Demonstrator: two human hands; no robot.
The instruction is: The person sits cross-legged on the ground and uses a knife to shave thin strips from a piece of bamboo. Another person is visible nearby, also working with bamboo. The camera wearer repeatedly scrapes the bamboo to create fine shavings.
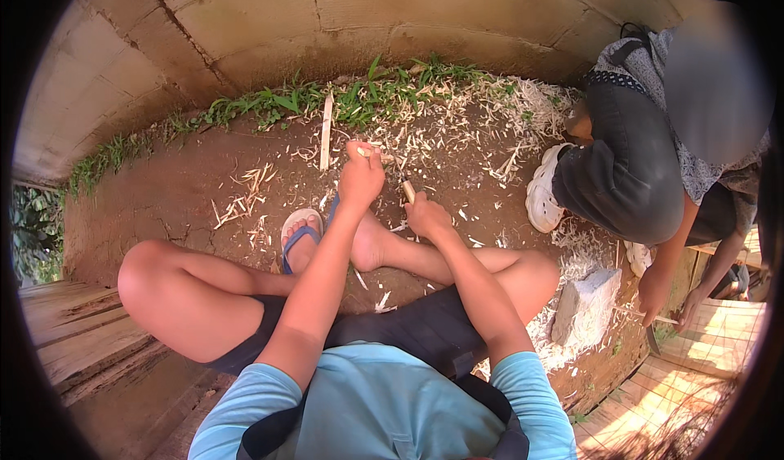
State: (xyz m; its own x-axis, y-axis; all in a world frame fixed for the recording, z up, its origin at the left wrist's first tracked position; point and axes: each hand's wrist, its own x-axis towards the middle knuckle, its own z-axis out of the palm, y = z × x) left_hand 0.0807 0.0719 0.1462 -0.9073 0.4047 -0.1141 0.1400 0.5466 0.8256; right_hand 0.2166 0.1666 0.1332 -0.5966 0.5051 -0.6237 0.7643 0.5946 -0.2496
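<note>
My left hand (362, 174) reaches out over the ground, its fingers closed round a small pale piece of wood (364, 151). To its right and a little nearer, my right hand (428, 216) is closed on the light wooden handle of a knife (408, 190). The handle points up and left, towards the left hand; its thin blade can hardly be made out. Pale wood shavings (420, 137) lie on the soil around both hands. Under my left forearm, my foot in a blue-strapped sandal (300, 235) rests on the ground.
A flat wooden strip (327, 133) lies beyond my left hand. Grass (278, 101) grows along the block wall (367, 19). At the right crouches another person (625, 166), holding a thin stick and a blade. A whitish block (585, 306) stands near them. Wooden planks (73, 329) are at left.
</note>
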